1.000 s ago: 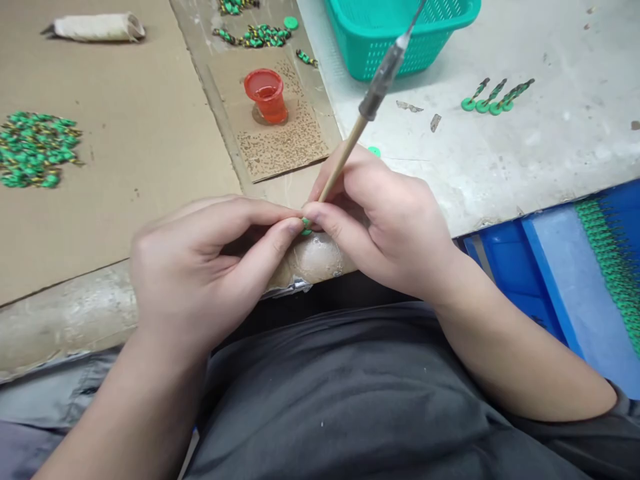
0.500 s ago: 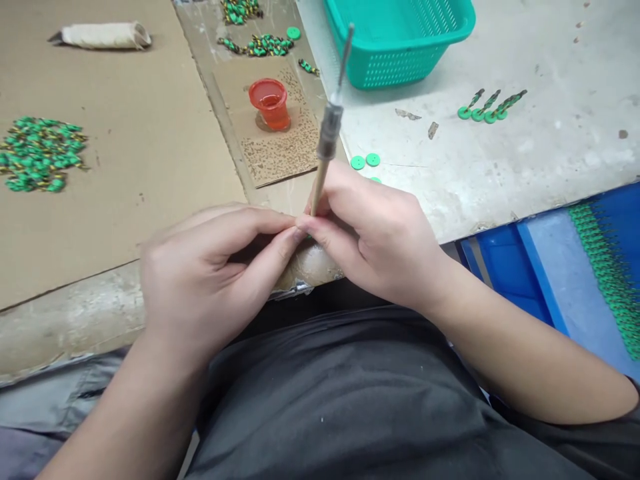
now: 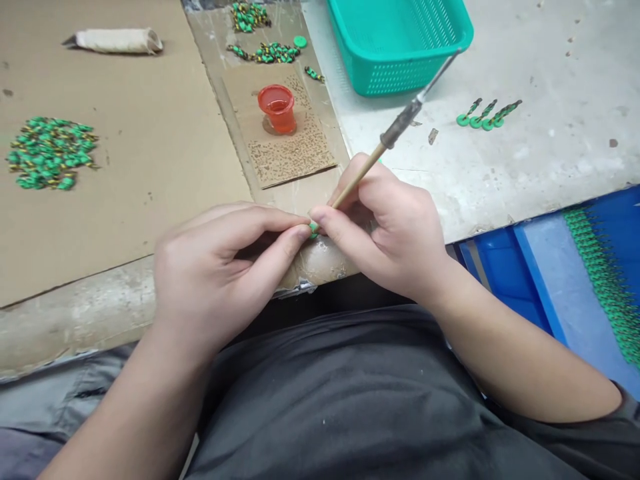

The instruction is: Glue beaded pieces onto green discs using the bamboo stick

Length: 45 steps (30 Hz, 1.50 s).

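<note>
A small green piece (image 3: 313, 231) shows at the fingertips of my left hand (image 3: 215, 267), pinched between thumb and forefinger over the table's front edge. Most of that piece is covered by the fingers. My right hand (image 3: 395, 223) is closed round a thin wooden stick (image 3: 364, 168), which slants up to the right. Dark wrapping binds a thin metal rod to the stick's upper end. The stick's lower end lies close to the green piece; whether they touch I cannot tell.
A red cup of liquid (image 3: 283, 120) stands on speckled cardboard (image 3: 295, 160). Green-and-dark small pieces form a pile (image 3: 53, 153) at left. A green basket (image 3: 395, 77) is behind, with several discs bearing stems (image 3: 487, 121) at right. A cloth-wrapped cone (image 3: 117, 41) lies back left.
The stick has tipped from nearly upright to a slant toward the right. My right hand has turned with it, and more of the green piece shows between the hands.
</note>
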### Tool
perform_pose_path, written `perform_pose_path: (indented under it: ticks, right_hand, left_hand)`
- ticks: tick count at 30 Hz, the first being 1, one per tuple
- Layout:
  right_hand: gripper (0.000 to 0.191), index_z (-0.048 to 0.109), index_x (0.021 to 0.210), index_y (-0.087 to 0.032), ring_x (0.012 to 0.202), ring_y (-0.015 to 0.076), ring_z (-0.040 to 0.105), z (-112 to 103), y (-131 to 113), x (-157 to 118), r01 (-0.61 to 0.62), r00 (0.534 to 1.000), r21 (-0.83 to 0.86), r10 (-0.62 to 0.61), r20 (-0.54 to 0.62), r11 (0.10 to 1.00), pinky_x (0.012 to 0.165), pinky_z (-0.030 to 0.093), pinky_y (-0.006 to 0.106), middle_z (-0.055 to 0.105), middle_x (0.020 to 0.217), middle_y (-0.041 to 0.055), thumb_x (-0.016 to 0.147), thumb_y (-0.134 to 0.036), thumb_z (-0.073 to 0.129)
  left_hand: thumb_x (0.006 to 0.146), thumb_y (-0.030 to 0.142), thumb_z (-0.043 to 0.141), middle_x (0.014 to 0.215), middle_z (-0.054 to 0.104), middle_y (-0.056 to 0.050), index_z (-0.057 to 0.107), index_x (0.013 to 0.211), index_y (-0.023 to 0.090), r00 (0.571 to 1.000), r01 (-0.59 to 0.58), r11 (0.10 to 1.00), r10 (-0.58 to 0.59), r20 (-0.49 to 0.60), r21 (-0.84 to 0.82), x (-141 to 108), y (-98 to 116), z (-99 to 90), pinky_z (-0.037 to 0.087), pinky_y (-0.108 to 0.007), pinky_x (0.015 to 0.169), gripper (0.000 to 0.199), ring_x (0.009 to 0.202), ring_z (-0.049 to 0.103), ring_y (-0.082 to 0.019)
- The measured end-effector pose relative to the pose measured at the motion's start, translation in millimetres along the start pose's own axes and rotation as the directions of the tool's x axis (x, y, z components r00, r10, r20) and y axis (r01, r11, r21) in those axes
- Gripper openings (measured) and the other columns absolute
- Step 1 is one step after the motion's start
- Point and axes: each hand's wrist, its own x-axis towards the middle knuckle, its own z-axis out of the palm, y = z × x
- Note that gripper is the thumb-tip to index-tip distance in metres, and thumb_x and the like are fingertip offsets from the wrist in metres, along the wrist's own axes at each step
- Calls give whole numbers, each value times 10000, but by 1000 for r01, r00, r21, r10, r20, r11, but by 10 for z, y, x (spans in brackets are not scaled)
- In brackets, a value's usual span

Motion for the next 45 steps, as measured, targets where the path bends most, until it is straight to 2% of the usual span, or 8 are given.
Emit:
perform_pose_path:
  ticks: [10,16,22,29,34,36,40,45]
  right_hand:
    - [189,689,997,-273,833,194,738,-3,-20,18,40,999,69,-42,28,997,858,655,351,778,1011,11,1180,-320,674]
    - [178,717,1028,-297,877,243,742,-26,-58,24,-52,995,-19,54,81,998,874,678,383,775,986,41,1176,-381,667]
    - [158,740,1106,-265,918,231,757,-4,-70,55,37,996,48,-41,81,998,906,665,376,779,1039,45,1194,-304,614]
    - [179,745,1159,-289,1006,247,780,82,-80,26,-17,997,8,16,81,1000,962,663,374,762,1031,43,1217,-352,588]
    - [238,639,964,-268,862,189,739,24,-7,-29,6,1000,95,-4,-21,995,845,648,327,740,983,16,1196,-321,650]
    - [227,635,966,-271,872,199,739,-22,27,-43,9,1000,83,-6,-30,997,853,648,338,741,979,18,1190,-307,657]
    - [210,697,1005,-257,978,235,768,-119,69,-29,64,995,42,-67,69,997,955,642,376,797,1036,45,1197,-306,626]
    - [316,745,934,-205,979,251,782,-206,77,42,27,973,30,-33,228,999,945,606,368,833,1001,83,1204,-328,635]
  left_hand:
    - [1103,270,805,1006,903,68,862,1046,267,1000,-18,1000,18,-6,-5,0,6,13,602,-215,863,81,875,815,-101]
    - [1097,278,811,1002,902,69,864,1053,271,1000,-27,1000,27,-6,-10,-3,-29,10,604,-213,864,70,881,820,-104]
    - [1117,282,784,983,893,69,843,1032,266,999,-38,999,38,0,1,0,-20,-1,603,-206,862,105,872,810,-94]
    - [1112,279,769,1014,906,44,846,1029,279,999,-40,999,40,1,-4,3,-26,7,630,-252,902,113,906,841,-139]
    - [1090,277,781,996,902,37,848,1018,294,999,-43,997,43,4,-63,36,-52,4,642,-290,858,100,868,832,-158]
    - [1090,274,762,1021,902,38,845,1027,314,999,-40,997,42,22,-72,50,-49,0,649,-323,893,112,890,831,-171]
    - [1084,245,732,1083,897,39,836,1101,346,996,-88,995,89,30,-46,40,-57,-4,641,-373,959,146,958,819,-187]
    - [1052,278,735,1059,855,3,793,1198,296,995,-86,995,84,48,59,2,-102,3,617,-412,982,158,998,786,-219]
